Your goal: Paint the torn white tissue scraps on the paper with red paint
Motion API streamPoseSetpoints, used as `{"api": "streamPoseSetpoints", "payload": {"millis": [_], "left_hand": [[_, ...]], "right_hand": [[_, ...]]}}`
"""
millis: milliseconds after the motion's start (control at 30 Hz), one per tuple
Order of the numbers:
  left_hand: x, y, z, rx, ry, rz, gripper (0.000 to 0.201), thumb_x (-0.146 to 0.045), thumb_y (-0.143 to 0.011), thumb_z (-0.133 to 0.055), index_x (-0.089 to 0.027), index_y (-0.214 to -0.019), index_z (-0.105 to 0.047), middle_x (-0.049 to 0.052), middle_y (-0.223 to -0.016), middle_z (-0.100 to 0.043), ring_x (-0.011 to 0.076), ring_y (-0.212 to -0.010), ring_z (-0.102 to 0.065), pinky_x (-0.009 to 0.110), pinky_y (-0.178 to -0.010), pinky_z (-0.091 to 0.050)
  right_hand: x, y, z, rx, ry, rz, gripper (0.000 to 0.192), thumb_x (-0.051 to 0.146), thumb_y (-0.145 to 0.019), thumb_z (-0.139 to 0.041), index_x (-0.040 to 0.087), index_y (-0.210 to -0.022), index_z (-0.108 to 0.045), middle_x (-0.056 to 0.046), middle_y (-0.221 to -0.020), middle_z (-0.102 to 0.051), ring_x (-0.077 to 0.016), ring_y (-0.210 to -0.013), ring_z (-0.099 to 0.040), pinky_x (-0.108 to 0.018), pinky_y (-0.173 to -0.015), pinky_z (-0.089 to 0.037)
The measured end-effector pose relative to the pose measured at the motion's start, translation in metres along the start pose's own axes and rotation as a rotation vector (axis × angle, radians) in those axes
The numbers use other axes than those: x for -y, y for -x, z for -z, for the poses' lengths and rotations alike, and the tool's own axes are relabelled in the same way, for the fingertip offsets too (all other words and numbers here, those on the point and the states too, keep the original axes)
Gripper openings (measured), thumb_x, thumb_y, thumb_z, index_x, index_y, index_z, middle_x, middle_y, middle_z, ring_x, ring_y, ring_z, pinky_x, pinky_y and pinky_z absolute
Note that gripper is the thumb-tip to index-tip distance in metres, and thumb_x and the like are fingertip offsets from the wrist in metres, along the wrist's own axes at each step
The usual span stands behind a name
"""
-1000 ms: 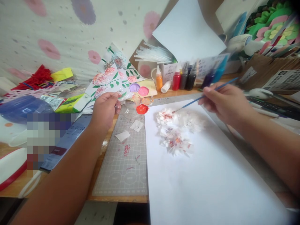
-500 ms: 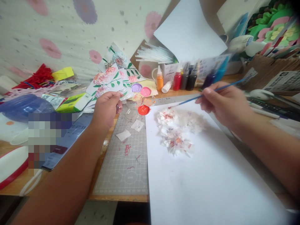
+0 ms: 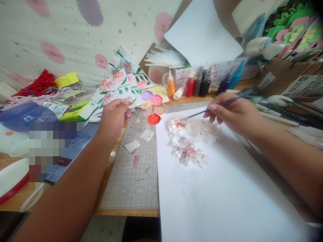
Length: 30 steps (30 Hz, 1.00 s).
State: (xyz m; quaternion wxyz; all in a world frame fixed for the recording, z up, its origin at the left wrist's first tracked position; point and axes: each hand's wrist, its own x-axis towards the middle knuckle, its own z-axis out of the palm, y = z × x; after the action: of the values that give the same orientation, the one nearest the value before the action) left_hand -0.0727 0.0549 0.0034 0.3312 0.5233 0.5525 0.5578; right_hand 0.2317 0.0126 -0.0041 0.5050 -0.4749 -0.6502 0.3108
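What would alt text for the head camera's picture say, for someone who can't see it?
A person's right hand holds a blue paintbrush, its tip at a red-dabbed white petal cluster on a white sheet. The left hand holds a clear palette with purple, pink and red paints.

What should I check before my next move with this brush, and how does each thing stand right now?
1. Right hand grips the blue paintbrush: ok.
2. Bristles at the upper-left white flower head: ok; whether they touch it, cannot tell.
3. Enough paint on the bristles: cannot tell, too small and blurred.
4. Left hand holds the clear palette: ok.
5. Red paint in a palette well: ok.
6. White paper sheet lies beneath the flower heads: ok.
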Motion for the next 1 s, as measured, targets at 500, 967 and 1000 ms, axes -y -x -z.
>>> {"api": "streamPoseSetpoints", "payload": {"millis": [500, 967, 1000], "left_hand": [[-0.001, 0.002, -0.001, 0.006, -0.013, 0.015, 0.009, -0.026, -0.074, -0.059, -0.018, -0.07, -0.062, -0.003, -0.047, -0.046, 0.007, -0.041, -0.04, 0.018, -0.039, -0.029], [-0.001, 0.001, 0.0, 0.005, -0.028, 0.0, 0.01, -0.029, -0.071, -0.061, -0.019, -0.068, -0.06, -0.002, -0.049, -0.048, 0.0075, -0.041, -0.04, 0.02, -0.039, -0.03], [-0.001, 0.001, 0.0, 0.005, -0.028, -0.001, 0.01, -0.029, -0.071, -0.062, -0.019, -0.068, -0.06, -0.001, -0.049, -0.048, 0.0076, -0.041, -0.04, 0.02, -0.039, -0.03]], "right_hand": [[0.006, 0.0, 0.01, -0.093, -0.152, 0.04, 0.036, 0.049, -0.069, -0.067, 0.016, -0.066, -0.052, 0.0, -0.052, -0.059, -0.0064, -0.043, -0.05, -0.018, -0.041, -0.037], [-0.004, -0.005, 0.01, 0.031, -0.225, 0.002, 0.039, 0.05, -0.068, -0.068, 0.016, -0.068, -0.049, 0.0, -0.051, -0.059, -0.0078, -0.042, -0.051, -0.018, -0.039, -0.036], [-0.004, -0.004, 0.008, 0.032, -0.234, 0.012, 0.038, 0.05, -0.07, -0.066, 0.017, -0.07, -0.048, 0.0, -0.053, -0.06, -0.0078, -0.043, -0.052, -0.018, -0.04, -0.037]]}}
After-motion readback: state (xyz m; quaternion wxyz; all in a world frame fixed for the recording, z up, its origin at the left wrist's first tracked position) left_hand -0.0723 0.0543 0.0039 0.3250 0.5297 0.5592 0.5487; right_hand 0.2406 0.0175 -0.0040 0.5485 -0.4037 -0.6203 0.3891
